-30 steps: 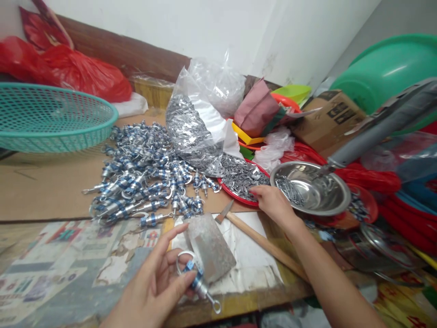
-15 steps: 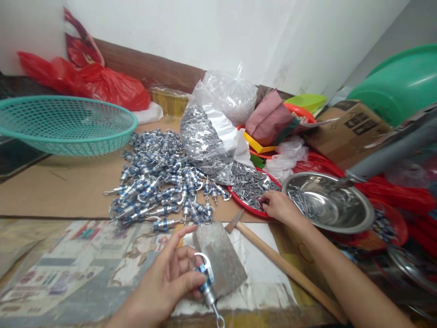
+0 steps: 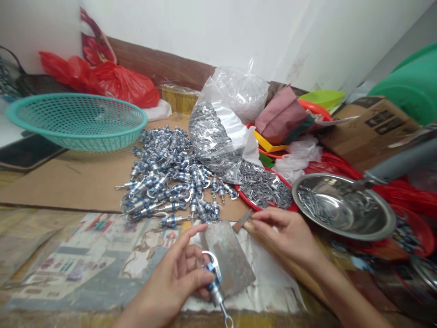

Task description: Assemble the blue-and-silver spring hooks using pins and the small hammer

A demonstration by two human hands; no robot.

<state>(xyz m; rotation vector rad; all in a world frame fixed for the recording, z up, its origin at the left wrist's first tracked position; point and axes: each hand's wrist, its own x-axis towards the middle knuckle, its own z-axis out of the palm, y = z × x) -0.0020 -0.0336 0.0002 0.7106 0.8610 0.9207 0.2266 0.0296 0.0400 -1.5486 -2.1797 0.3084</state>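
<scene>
My left hand (image 3: 172,284) grips a silver and blue swivel clip (image 3: 214,282) with a hooked ring on top, held over the near edge of a grey metal block (image 3: 228,257). My right hand (image 3: 292,234) hovers just right of the block, thumb and fingers pinched together on something too small to make out. It covers part of a wooden-handled hammer (image 3: 243,220). Behind it lies a red plate (image 3: 264,189) heaped with small silver pieces. A pile of finished silver and blue clips (image 3: 167,177) spreads over the cardboard.
A steel bowl (image 3: 344,212) with small nails stands at right. A clear bag of silver parts (image 3: 215,136) leans behind the pile. A teal mesh basket (image 3: 78,120), red bags (image 3: 112,82), a cardboard box (image 3: 372,127) and a green basin (image 3: 409,86) ring the work area.
My right hand has left the red plate and come back toward the metal block, pinched closed. The view has shifted, so everything sits further right. My left hand still holds the clip.
</scene>
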